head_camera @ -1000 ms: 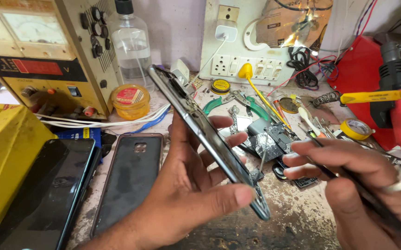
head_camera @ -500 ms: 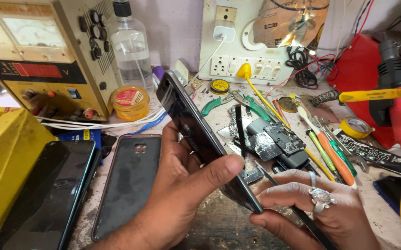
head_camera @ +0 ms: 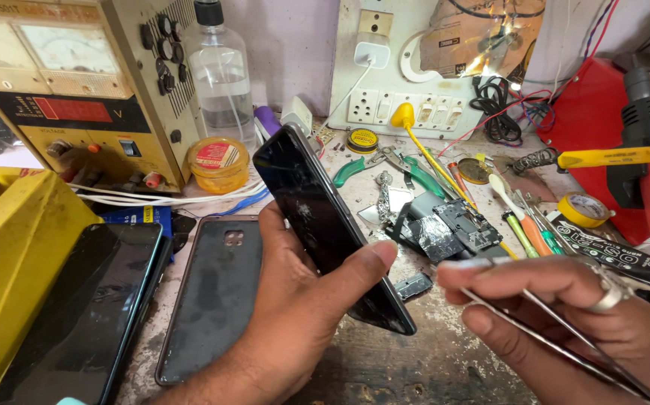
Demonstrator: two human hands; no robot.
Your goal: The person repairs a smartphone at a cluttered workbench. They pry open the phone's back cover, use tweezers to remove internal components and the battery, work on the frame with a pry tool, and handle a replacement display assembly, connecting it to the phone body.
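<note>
Phone and tweezers held above a repair bench.
The left hand gripped a cracked black phone tilted above the bench; the right hand pinched metal tweezers just beside it, near a black phone case.

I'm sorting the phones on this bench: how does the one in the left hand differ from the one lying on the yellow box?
The held phone is gripped in the left hand and tilted up; the phone on the yellow box lies flat, untouched. The held phone's glass shows scuffs and cracks; the other's screen looks smooth. Both are dark slabs with unlit screens.
</note>
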